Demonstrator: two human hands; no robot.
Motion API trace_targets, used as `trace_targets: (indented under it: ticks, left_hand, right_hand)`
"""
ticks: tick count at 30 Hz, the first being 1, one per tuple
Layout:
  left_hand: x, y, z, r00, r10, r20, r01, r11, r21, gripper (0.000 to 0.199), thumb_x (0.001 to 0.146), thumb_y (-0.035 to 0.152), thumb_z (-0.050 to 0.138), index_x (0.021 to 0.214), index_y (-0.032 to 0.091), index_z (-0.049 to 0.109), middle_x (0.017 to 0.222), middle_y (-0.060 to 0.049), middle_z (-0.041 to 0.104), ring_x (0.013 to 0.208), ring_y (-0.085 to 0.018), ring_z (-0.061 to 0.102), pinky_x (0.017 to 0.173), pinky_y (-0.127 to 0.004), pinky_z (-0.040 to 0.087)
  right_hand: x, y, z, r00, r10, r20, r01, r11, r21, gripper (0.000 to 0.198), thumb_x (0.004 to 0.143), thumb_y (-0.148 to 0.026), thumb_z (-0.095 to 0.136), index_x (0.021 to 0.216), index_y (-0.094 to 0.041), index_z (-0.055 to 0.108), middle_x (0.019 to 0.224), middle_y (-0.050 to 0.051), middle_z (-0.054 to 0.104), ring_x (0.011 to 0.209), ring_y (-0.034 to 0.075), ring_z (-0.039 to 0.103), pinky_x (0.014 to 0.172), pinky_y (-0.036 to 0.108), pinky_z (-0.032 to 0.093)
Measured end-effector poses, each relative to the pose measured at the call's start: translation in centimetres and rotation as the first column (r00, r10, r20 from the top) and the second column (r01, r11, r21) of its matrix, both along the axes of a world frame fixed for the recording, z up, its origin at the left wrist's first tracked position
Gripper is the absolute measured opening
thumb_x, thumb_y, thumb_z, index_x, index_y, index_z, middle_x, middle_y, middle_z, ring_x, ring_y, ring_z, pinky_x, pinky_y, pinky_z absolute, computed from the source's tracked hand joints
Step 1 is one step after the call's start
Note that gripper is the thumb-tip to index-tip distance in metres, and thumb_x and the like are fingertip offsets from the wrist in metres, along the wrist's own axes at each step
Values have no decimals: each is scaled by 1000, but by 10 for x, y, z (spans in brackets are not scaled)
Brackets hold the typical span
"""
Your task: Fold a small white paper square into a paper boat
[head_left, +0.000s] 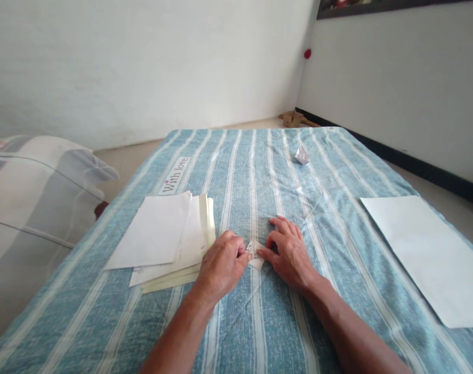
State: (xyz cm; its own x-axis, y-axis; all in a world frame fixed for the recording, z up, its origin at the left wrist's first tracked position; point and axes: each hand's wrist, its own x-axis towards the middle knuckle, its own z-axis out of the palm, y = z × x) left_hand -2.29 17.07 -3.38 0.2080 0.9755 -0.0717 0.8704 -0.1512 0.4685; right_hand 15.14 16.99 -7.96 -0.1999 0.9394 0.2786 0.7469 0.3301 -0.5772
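Observation:
A small folded piece of paper (pixel 256 259) with printed marks lies on the striped cloth between my two hands. My left hand (pixel 225 262) pinches its left edge between thumb and curled fingers. From the other side, the thumb of my right hand (pixel 288 249) presses on the paper's right part, the index finger bent beside it and the other fingers stretched forward over the cloth. Farther off, toward the back right, stands a small folded paper boat (pixel 302 155).
A loose stack of white and yellowish sheets (pixel 154 228) lies left of my hands. At the right edge rests a large white sheet or board (pixel 427 254). Blue striped cloth (pixel 240 322) covers the table. Grey-and-white fabric (pixel 37 197) is at far left, and white walls (pixel 143 62) stand behind.

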Motion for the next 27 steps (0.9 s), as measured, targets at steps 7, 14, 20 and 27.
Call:
trace_targets:
  ticks: [7,14,20,27]
  left_hand:
    - [-1,3,0,999,20,40,-19,1000,-24,19,75,21,64,60,20,52,74,2,51,66,-14,51,60,-26,35]
    - [-5,1,-4,997,-27,79,24,999,29,20,75,21,61,60,19,50,74,1,50,67,-15,51,62,-26,36]
    - [-13,1,-4,967,-44,250,38,999,26,11,73,23,60,64,20,57,77,0,56,70,-17,55,66,-29,41]
    - [-13,2,-6,966,-4,259,1,1000,12,15,79,32,56,77,19,64,82,-2,59,74,-18,57,71,-32,44]
  right_hand:
    - [-5,-1,1,1000,-24,4,24,1000,9,28,75,-36,76,68,-19,56,131,12,51,132,33,34,106,58,26]
    - [-5,-1,6,1000,-21,-8,20,998,-62,25,73,-32,78,68,-19,58,133,12,51,134,33,33,107,58,24]
    - [8,2,9,997,54,-62,-59,994,-89,9,79,-27,73,78,-20,68,134,9,52,134,31,36,109,55,24]
    - [8,2,7,995,22,-96,-23,1000,-9,6,81,-25,70,81,-20,72,122,10,61,127,30,45,106,50,30]
